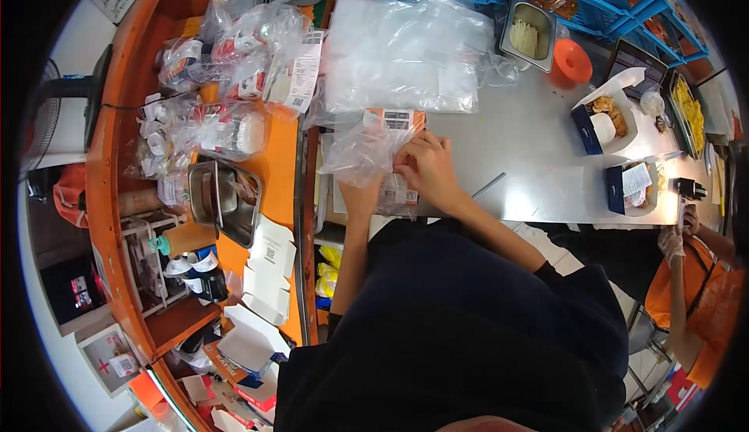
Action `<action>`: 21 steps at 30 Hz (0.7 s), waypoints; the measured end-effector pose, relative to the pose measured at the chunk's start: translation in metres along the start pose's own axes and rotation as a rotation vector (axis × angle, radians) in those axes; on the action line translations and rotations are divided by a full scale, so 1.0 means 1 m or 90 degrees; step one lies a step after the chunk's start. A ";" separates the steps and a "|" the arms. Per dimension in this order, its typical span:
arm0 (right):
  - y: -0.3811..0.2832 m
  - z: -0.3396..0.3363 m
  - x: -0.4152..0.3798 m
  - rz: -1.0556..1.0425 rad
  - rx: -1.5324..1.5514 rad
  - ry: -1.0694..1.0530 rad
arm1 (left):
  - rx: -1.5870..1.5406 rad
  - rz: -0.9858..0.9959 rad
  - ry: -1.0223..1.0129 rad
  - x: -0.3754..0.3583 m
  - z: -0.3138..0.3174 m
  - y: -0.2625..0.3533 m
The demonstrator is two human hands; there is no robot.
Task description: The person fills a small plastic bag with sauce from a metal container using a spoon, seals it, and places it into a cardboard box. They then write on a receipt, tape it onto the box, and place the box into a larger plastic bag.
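Observation:
A clear plastic bag [351, 155] is bunched up at the edge of the metal table, in front of my body. My right hand [427, 168] has its fingers curled and pinched on the bag's right side. Under the crumpled plastic is my left hand [362, 192], its fingers hidden by the bag. Just beyond both hands lies an orange box [396, 119] with a white printed label, partly covered by the plastic. Below my right fingers shows a small packet with a printed code [398, 195]. Flat clear bags [402, 57] lie stacked farther back.
On the orange shelf at left are bagged orders [226, 131], a receipt [306, 73] and a metal container [226, 202]. Blue crates [608, 10], a noodle pan [529, 34] and food boxes [608, 120] stand right. A co-worker's gloved hand [671, 243] is at far right.

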State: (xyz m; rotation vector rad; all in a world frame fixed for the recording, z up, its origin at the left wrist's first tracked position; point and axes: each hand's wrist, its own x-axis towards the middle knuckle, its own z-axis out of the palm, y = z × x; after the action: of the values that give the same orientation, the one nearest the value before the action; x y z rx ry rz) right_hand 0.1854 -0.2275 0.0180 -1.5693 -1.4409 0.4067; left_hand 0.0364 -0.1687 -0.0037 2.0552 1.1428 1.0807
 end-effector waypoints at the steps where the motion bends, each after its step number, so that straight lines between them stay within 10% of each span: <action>1: -0.002 -0.004 0.000 -0.005 -0.029 -0.041 | -0.090 -0.032 -0.011 0.003 -0.002 0.004; 5: 0.001 -0.004 0.006 0.068 0.111 -0.059 | -0.065 -0.045 -0.079 0.010 -0.010 0.010; 10: 0.017 0.009 0.006 0.302 0.615 -0.075 | -0.417 -0.464 -0.122 0.006 -0.008 0.004; 21: 0.021 0.011 0.016 0.311 0.632 -0.046 | -0.552 -0.450 -0.127 0.008 -0.004 -0.004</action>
State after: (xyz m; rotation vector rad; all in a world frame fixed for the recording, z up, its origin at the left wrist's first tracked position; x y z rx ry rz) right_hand 0.1932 -0.2062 0.0014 -1.0361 -0.6585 1.2499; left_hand 0.0337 -0.1594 -0.0015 0.9449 0.9353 0.7718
